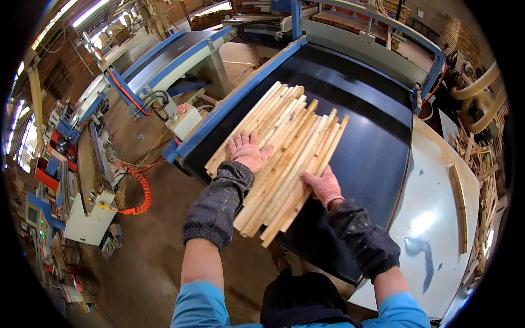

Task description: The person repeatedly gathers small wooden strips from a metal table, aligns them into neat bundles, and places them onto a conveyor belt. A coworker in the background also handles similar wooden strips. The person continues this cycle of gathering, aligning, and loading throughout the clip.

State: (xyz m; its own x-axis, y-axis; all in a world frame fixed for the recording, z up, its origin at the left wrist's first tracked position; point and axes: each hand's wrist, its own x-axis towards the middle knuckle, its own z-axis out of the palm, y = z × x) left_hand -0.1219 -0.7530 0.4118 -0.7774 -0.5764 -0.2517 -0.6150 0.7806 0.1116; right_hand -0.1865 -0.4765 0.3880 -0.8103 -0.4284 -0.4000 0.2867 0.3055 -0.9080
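Wooden slats are topped by the left hand, fingers slightly apart. One edge is touched by the right hand — finger closure unclear.

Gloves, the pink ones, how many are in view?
2: the left glove rests on top of the wooden strips, and the right glove is at their right edge. More could be hidden in the background clutter.

A tube light glares between ten and eleven o'clock; the pale board shines toward four; fisheye distortion bends edges; machinery near nine looks perhaps soft.
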